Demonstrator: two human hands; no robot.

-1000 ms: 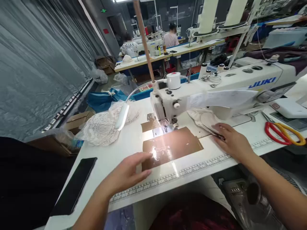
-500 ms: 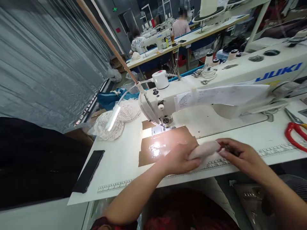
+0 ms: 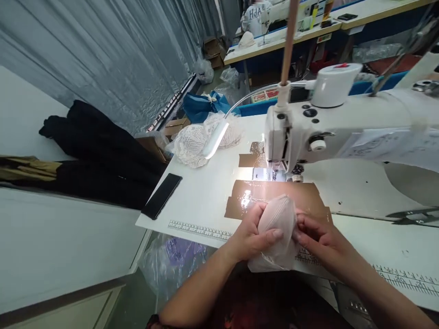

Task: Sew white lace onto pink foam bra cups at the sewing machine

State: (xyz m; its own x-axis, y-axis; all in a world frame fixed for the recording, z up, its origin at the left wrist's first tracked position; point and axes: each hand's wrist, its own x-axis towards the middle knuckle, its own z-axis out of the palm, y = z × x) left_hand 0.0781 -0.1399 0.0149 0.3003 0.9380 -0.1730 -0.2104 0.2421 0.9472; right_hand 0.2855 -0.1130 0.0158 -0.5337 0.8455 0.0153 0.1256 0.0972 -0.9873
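Note:
A pale pink fabric cup (image 3: 279,219) is held up over the table's front edge, its seamed, rounded side facing up. My left hand (image 3: 254,235) grips it from the left, thumb across its front. On the cup's right edge, the fingers of my right hand (image 3: 313,233) pinch the fabric. Loose cloth hangs below the cup. Behind the hands, brown tape (image 3: 274,189) covers the table in front of the needle area of a white sewing machine (image 3: 308,132), whose lamp (image 3: 216,139) glows at the left.
Lacy white cups (image 3: 194,144) lie at the table's back left. A black phone (image 3: 162,196) rests near the left edge. Printed ruler marks (image 3: 202,230) run along the front. Black cloth (image 3: 103,151) hangs at the left. Another person's back (image 3: 255,18) shows behind a far table.
The view has turned and moved closer to the machine. The fabric, earlier bunched and blurred between my hands, is now held up as a rounded cup, and my hands are closer together.

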